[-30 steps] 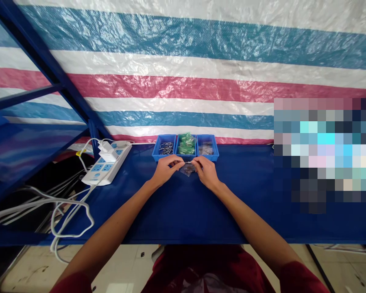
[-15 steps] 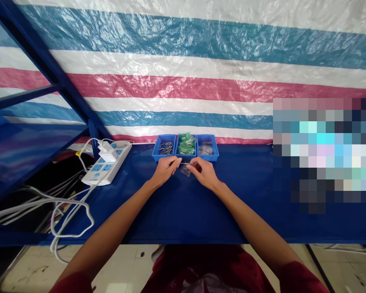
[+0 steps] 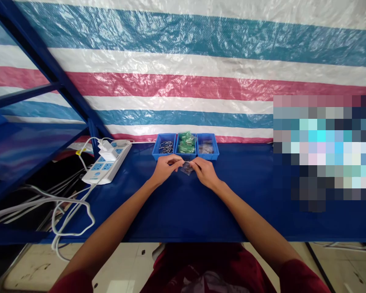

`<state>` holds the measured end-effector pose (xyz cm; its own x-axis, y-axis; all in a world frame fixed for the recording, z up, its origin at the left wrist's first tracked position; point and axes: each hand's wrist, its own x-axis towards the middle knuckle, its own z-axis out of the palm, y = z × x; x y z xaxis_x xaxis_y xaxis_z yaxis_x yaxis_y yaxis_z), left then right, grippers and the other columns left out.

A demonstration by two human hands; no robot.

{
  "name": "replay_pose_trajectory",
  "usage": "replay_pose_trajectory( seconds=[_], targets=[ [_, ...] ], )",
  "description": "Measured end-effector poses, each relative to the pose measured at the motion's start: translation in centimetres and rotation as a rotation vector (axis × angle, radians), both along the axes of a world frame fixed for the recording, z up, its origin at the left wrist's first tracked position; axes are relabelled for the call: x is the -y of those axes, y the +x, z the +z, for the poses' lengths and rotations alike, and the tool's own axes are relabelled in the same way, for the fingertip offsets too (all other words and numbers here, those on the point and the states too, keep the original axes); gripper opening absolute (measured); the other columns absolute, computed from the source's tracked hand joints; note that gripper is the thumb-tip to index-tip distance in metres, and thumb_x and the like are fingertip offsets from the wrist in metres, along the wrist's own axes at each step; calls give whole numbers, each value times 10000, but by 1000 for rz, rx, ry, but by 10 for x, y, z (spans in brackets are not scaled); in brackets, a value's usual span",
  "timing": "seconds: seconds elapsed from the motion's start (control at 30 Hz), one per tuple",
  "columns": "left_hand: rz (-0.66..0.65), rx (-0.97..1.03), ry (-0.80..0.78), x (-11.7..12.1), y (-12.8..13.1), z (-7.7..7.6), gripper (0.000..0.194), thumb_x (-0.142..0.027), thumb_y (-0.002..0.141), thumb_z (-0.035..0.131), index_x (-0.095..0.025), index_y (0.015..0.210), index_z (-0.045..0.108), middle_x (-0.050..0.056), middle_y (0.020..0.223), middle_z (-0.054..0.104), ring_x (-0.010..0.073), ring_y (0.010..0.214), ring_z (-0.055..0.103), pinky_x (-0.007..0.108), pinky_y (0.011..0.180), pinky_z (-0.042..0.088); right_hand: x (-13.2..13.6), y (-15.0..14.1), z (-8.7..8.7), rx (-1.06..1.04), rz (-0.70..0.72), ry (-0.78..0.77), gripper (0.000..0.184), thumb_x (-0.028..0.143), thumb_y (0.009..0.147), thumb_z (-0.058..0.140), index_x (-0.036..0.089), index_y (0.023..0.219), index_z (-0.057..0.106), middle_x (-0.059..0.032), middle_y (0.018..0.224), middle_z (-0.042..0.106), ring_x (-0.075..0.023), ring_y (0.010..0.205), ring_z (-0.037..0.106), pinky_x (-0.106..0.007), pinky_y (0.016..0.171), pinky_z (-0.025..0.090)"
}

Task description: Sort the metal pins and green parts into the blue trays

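A small clear plastic bag (image 3: 187, 168) hangs between my hands, its top edge stretched as a thin pale line. Something dark seems to lie inside it, too small to make out. At the bag's upper left corner, the thumb and fingers of my left hand (image 3: 166, 170) are pinched closed. My right hand (image 3: 206, 173) pinches the upper right corner in the same way. Just beyond the hands stand three blue bins: the left bin (image 3: 155, 152) has short metal pieces, the middle bin (image 3: 187, 156) green packets, and the right bin (image 3: 208, 156) clear bags.
A white power strip (image 3: 105, 171) with plugs lies on the blue table (image 3: 183, 215) to the left. White cables (image 3: 73, 234) loop over the table's left edge. Behind the table hangs a striped plastic sheet (image 3: 183, 87). The right side is blurred by large pixels.
My right hand went left along the bag's top edge, then came back to the right corner. My left hand shifted slightly left and returned. The bag stays between them.
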<state>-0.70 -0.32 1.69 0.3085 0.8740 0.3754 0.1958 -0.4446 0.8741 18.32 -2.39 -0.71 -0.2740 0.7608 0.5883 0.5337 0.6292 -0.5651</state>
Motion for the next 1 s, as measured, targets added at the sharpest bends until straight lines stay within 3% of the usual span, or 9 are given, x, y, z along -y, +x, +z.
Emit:
replay_pose_trajectory(
  seconds=[0.37,0.57,0.73,0.9,1.0],
  targets=[
    [49,79,-27,2,2,3,292,-398,772,709,-137,655,650,9,589,612,90,469,513,225,485,455,3,-1,3,-68,-26,24,314,389,977,410,194,893,641,-54,810,661,-162,730,611,-258,696,451],
    [20,176,-138,-2,3,0,280,-375,687,786,-119,780,720,9,569,628,97,458,539,228,480,479,2,-2,0,-84,-29,30,315,373,983,403,185,897,640,-57,801,661,-156,712,602,-256,698,457],
    [-27,202,-146,-1,5,2,250,-349,686,790,-124,775,727,34,689,676,92,486,550,235,505,492,2,-3,-1,-79,-4,25,326,387,982,409,189,892,652,-53,777,658,-154,699,599,-257,685,459],
    [-66,259,-155,-1,7,0,264,-383,767,727,-129,803,668,84,860,713,148,660,639,268,607,539,2,-3,-1,-76,-7,29,322,364,983,407,181,898,658,-54,780,663,-158,708,610,-264,684,458],
    [-104,282,-202,-2,6,-2,282,-417,824,664,-144,860,601,76,814,707,178,719,663,285,632,545,2,-3,-1,-91,-45,20,326,361,984,396,185,915,662,-69,854,688,-171,784,637,-271,733,474]
  ],
)
